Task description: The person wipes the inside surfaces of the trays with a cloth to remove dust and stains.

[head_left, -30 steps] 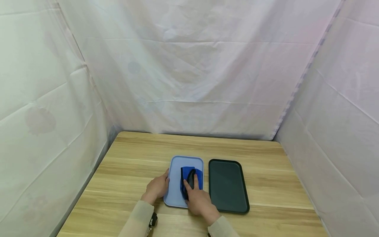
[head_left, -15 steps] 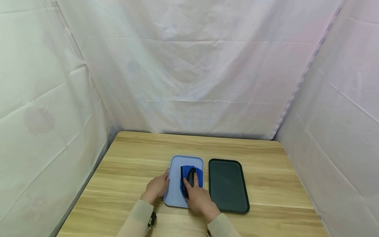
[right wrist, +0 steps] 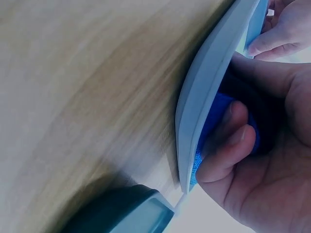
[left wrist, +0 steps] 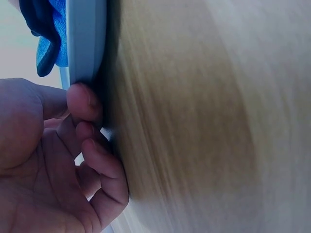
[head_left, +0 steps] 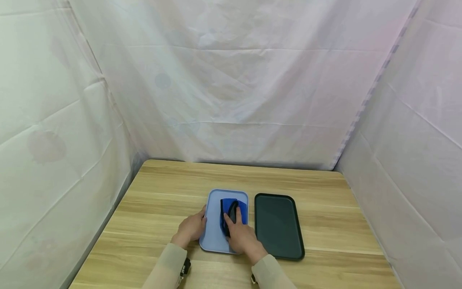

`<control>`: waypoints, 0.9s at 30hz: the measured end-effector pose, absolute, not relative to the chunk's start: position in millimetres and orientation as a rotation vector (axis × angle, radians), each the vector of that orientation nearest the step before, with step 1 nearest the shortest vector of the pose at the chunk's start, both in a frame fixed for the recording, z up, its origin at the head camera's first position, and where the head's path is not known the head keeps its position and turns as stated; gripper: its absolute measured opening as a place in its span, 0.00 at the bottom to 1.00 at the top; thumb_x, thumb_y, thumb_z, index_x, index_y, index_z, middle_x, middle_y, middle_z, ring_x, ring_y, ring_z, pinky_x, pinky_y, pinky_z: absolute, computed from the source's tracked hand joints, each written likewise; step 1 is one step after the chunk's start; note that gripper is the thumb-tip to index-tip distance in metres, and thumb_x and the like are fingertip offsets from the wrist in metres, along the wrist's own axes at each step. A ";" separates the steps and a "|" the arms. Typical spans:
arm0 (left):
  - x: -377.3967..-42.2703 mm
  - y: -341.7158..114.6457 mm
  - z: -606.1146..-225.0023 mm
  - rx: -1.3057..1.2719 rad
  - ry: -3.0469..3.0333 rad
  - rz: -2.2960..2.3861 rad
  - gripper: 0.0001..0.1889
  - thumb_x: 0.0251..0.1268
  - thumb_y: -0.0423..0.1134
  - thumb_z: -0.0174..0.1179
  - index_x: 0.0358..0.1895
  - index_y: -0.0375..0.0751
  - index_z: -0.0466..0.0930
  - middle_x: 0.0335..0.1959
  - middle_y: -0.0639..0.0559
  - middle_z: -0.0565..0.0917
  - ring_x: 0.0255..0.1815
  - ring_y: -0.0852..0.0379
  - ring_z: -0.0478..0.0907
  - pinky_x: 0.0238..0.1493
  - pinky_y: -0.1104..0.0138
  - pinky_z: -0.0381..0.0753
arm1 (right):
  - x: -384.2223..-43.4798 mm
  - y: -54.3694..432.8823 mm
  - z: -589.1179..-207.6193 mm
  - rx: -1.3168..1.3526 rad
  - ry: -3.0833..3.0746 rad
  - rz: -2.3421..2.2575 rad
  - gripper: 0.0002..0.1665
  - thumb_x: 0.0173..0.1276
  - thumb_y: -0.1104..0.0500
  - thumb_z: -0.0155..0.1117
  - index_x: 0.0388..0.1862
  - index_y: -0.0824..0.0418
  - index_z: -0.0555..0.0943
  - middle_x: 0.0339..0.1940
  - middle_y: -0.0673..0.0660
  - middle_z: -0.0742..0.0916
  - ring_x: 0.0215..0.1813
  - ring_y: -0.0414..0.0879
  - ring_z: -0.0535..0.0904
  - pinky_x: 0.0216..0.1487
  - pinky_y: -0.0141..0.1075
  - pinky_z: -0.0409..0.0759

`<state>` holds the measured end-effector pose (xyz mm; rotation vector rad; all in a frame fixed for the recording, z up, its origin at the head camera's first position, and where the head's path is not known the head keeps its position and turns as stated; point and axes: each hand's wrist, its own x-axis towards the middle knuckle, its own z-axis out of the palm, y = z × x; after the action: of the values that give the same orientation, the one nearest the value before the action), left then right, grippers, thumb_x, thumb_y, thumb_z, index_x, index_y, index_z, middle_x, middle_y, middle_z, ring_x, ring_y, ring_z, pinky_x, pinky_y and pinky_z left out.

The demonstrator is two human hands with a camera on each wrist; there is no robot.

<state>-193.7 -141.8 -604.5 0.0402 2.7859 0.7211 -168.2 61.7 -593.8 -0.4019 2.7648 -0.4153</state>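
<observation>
A light blue tray (head_left: pixel 213 237) lies on the wooden table, with a blue fleecy pad (head_left: pixel 243 206) on it. The pad has black trim and a curved black handle-like piece (head_left: pixel 232 212) on top. My left hand (head_left: pixel 191 229) holds the tray's left edge; in the left wrist view its thumb is at the rim and other fingers curl low by the tabletop. My right hand (head_left: pixel 242 237) grips the pad from the near side, two fingers spread along the black piece. In the right wrist view its thumb and curled fingers (right wrist: pixel 226 158) flank the pad, hiding much of it.
A dark green tray (head_left: pixel 277 226) stands just right of the blue one, a narrow gap between them. The wooden tabletop (head_left: pixel 173 188) extends around both. White curtains (head_left: pixel 231 88) enclose the table at the back and sides.
My right hand and the blue pad have slid a little way toward the tray's far end. The left hand and both trays have stayed in place.
</observation>
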 end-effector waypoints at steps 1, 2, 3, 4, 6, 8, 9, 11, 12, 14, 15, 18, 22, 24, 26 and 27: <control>-193.5 -141.8 -604.3 0.042 2.786 0.725 0.28 0.82 0.43 0.49 0.80 0.40 0.63 0.64 0.34 0.82 0.45 0.46 0.85 0.45 0.48 0.83 | -169.3 61.5 -593.4 -0.398 2.764 -0.416 0.45 0.73 0.51 0.68 0.84 0.43 0.60 0.86 0.70 0.52 0.16 0.46 0.70 0.18 0.38 0.66; -193.4 -141.7 -604.1 0.039 2.784 0.729 0.28 0.82 0.43 0.49 0.80 0.41 0.63 0.64 0.34 0.82 0.46 0.46 0.85 0.46 0.48 0.83 | -170.3 61.3 -592.8 -0.395 2.764 -0.418 0.45 0.73 0.51 0.68 0.84 0.43 0.60 0.86 0.70 0.52 0.15 0.46 0.70 0.18 0.38 0.66; -193.3 -141.7 -603.8 0.037 2.784 0.733 0.28 0.82 0.43 0.49 0.80 0.41 0.63 0.65 0.34 0.82 0.47 0.46 0.86 0.47 0.48 0.83 | -171.5 61.2 -592.3 -0.392 2.762 -0.421 0.45 0.73 0.51 0.68 0.84 0.43 0.60 0.86 0.70 0.52 0.16 0.46 0.70 0.18 0.38 0.66; -193.3 -141.7 -603.6 0.033 2.781 0.736 0.28 0.82 0.43 0.49 0.80 0.41 0.63 0.65 0.34 0.82 0.46 0.46 0.85 0.47 0.48 0.83 | -172.7 61.1 -591.7 -0.389 2.761 -0.424 0.45 0.73 0.51 0.69 0.84 0.43 0.60 0.86 0.70 0.52 0.16 0.46 0.70 0.18 0.38 0.66; -193.5 -142.1 -603.6 0.032 2.779 0.736 0.28 0.82 0.43 0.49 0.80 0.41 0.63 0.65 0.34 0.82 0.46 0.46 0.85 0.47 0.47 0.83 | -174.8 60.9 -590.7 -0.384 2.753 -0.422 0.45 0.73 0.51 0.68 0.84 0.43 0.60 0.86 0.70 0.52 0.16 0.46 0.70 0.19 0.38 0.67; -193.6 -142.1 -603.3 0.029 2.775 0.743 0.28 0.82 0.43 0.49 0.80 0.41 0.63 0.65 0.33 0.82 0.45 0.46 0.85 0.47 0.47 0.83 | -176.2 60.8 -589.6 -0.382 2.752 -0.425 0.45 0.73 0.51 0.68 0.84 0.43 0.60 0.86 0.70 0.52 0.16 0.46 0.71 0.19 0.38 0.67; -193.7 -142.1 -603.3 0.031 2.775 0.742 0.28 0.82 0.43 0.49 0.80 0.41 0.63 0.65 0.33 0.82 0.44 0.46 0.84 0.46 0.48 0.83 | -176.9 60.8 -589.5 -0.381 2.752 -0.425 0.45 0.73 0.51 0.68 0.84 0.43 0.60 0.86 0.70 0.51 0.16 0.46 0.71 0.19 0.38 0.67; -193.8 -141.9 -603.3 0.036 2.776 0.736 0.28 0.82 0.42 0.49 0.80 0.41 0.63 0.65 0.33 0.82 0.43 0.47 0.84 0.45 0.48 0.82 | -178.2 60.8 -589.1 -0.380 2.753 -0.422 0.45 0.73 0.51 0.68 0.85 0.43 0.59 0.86 0.70 0.51 0.16 0.46 0.71 0.19 0.38 0.68; -193.9 -141.6 -603.5 0.032 2.775 0.737 0.28 0.82 0.43 0.49 0.80 0.41 0.63 0.65 0.33 0.82 0.43 0.47 0.84 0.45 0.49 0.82 | -179.0 60.8 -589.1 -0.379 2.754 -0.425 0.45 0.73 0.51 0.68 0.85 0.43 0.59 0.86 0.70 0.51 0.16 0.46 0.71 0.19 0.38 0.68; -194.2 -141.5 -603.9 0.038 2.775 0.729 0.28 0.82 0.43 0.48 0.80 0.41 0.63 0.65 0.33 0.82 0.42 0.48 0.83 0.43 0.50 0.82 | -180.6 60.9 -589.0 -0.375 2.754 -0.432 0.45 0.73 0.51 0.68 0.85 0.43 0.60 0.86 0.70 0.51 0.17 0.46 0.72 0.19 0.38 0.68; -194.3 -141.4 -604.3 0.040 2.775 0.726 0.28 0.82 0.43 0.48 0.80 0.41 0.62 0.65 0.33 0.82 0.42 0.48 0.83 0.43 0.51 0.82 | -181.2 61.1 -589.0 -0.374 2.755 -0.437 0.45 0.73 0.51 0.68 0.84 0.43 0.60 0.86 0.70 0.51 0.17 0.46 0.72 0.20 0.39 0.68; -194.4 -141.5 -604.9 0.038 2.772 0.730 0.28 0.82 0.43 0.48 0.81 0.41 0.62 0.65 0.34 0.82 0.44 0.46 0.85 0.43 0.50 0.82 | -183.8 61.4 -589.0 -0.368 2.744 -0.454 0.45 0.74 0.51 0.68 0.84 0.43 0.60 0.86 0.70 0.51 0.18 0.47 0.72 0.20 0.39 0.68; -193.7 -141.5 -604.8 0.033 2.772 0.742 0.28 0.83 0.43 0.48 0.81 0.42 0.62 0.67 0.34 0.80 0.54 0.41 0.86 0.51 0.46 0.83 | -187.8 61.9 -589.5 -0.365 2.732 -0.459 0.45 0.74 0.51 0.67 0.85 0.42 0.59 0.86 0.70 0.50 0.18 0.48 0.73 0.20 0.39 0.68; -193.2 -141.4 -604.6 0.033 2.772 0.746 0.28 0.83 0.43 0.48 0.81 0.42 0.62 0.68 0.35 0.80 0.59 0.38 0.84 0.55 0.45 0.82 | -190.0 62.2 -590.2 -0.365 2.729 -0.464 0.45 0.74 0.51 0.67 0.85 0.42 0.59 0.87 0.69 0.49 0.18 0.48 0.72 0.20 0.39 0.67; -193.1 -141.3 -604.5 0.033 2.772 0.748 0.28 0.83 0.43 0.47 0.81 0.42 0.62 0.68 0.35 0.79 0.60 0.38 0.84 0.55 0.44 0.82 | -192.4 62.6 -591.3 -0.364 2.725 -0.469 0.45 0.74 0.51 0.67 0.85 0.42 0.58 0.87 0.69 0.49 0.17 0.48 0.72 0.20 0.39 0.67; -193.2 -141.4 -604.7 0.031 2.772 0.745 0.28 0.83 0.43 0.47 0.81 0.42 0.62 0.68 0.35 0.79 0.60 0.37 0.84 0.55 0.44 0.82 | -193.6 62.7 -591.8 -0.363 2.722 -0.472 0.45 0.75 0.51 0.66 0.85 0.42 0.58 0.87 0.69 0.48 0.17 0.47 0.72 0.20 0.39 0.67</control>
<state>-193.2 -141.4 -604.7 0.0311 2.7724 0.7453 -193.6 62.7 -591.8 -0.3626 2.7223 -0.4724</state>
